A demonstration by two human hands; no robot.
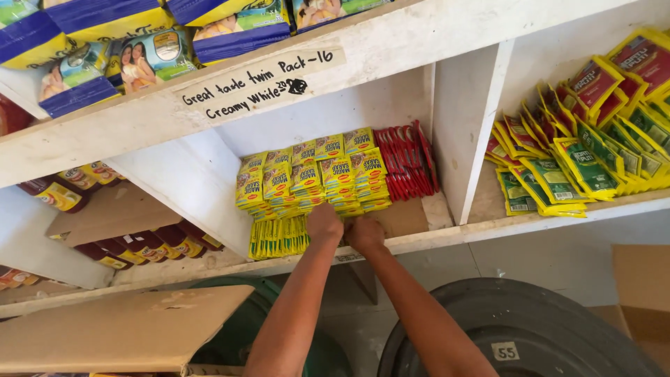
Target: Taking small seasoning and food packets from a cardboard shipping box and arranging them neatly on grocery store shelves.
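Yellow sachets fill the middle compartment of the white shelf (433, 241), and both of our hands are in among them at its front edge. Our left hand (324, 223) is curled over the front of the yellow sachet stacks (310, 178), knuckles toward us, fingers tucked in against the lowest packets. It seems to grip or press them, though the fingertips are hidden, so we cannot tell whether anything is actually pinched. Our right hand (365, 232) sits just beside it, touching it or nearly so, also curled down onto the shelf board at the foot of the stacks. Again we cannot see whether it holds a packet.

The sachets lie flat in overlapping rows with their faces up, which keeps each column readable from the front. Just left of our hands, a bundle of thin yellow strips (279, 237) stands on edge at the lip of the shelf. To the right, red sachets (408, 160) stand upright, packed against the white divider (464, 132) that props them up.

Beyond that divider lie loose green and yellow packets (558, 174) in a sloping heap. Above, blue and yellow bags (139, 59) sit on the upper shelf. At the lower left are brown bottles (146, 244) lying on their sides, and a cardboard flap (118, 328) is below them.
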